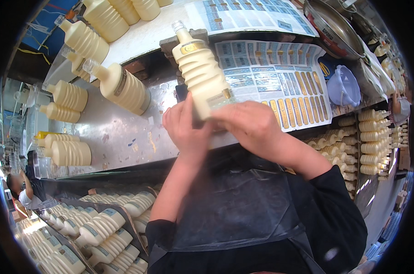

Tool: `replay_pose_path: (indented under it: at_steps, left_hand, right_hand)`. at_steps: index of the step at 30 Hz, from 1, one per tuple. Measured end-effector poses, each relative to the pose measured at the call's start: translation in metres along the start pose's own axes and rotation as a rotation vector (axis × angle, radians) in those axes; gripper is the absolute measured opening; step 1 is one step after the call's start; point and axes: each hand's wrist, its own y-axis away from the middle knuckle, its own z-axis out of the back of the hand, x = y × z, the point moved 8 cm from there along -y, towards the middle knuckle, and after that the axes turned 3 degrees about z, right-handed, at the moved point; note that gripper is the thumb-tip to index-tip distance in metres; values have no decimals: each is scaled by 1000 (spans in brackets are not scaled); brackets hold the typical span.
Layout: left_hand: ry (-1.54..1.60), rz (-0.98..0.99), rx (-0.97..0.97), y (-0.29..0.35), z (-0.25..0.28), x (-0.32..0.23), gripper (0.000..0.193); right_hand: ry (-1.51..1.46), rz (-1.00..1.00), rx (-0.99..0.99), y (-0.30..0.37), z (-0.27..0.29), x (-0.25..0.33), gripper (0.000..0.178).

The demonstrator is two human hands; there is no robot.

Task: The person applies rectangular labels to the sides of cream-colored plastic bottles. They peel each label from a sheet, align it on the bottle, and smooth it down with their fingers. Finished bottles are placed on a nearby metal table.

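Note:
A cream-coloured bottle (198, 73) with wavy ridges and a clear neck leans away from me, its base towards me. Around its lower end my left hand (187, 125) is closed, with the index finger along the side. My right hand (250, 121) has its fingers pressed together at the lower edge of a pale label (219, 97) near the bottle's base; the fingertips are partly hidden. A gold-and-dark label (192, 47) sits on the bottle's shoulder. To the left, another cream bottle (124, 89) stands tilted in view on the metal table.
Printed label sheets (273, 82) in blue and gold lie right of the bottle, beside a lavender bucket (343, 86). More bottles (69, 153) stand along the metal table (120, 132). Racked bottles (99, 226) fill the lower left; a person (27, 194) is at the far left.

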Motion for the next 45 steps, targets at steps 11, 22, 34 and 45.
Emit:
replay_pose_path:
  at_steps: [11, 22, 34, 45]
  left_hand:
    - [30, 29, 18, 2, -2, 9, 74]
    - [43, 35, 18, 4, -2, 13, 74]
    - [96, 105, 100, 11, -4, 24, 78]
    - [304, 488, 81, 10, -32, 52, 67]
  right_hand:
    - [102, 235, -1, -2, -6, 8, 32]
    - [36, 84, -74, -4, -8, 6, 27]
    - [-5, -617, 22, 23, -9, -71, 28]
    - [-52, -736, 98, 34, -22, -78, 28]
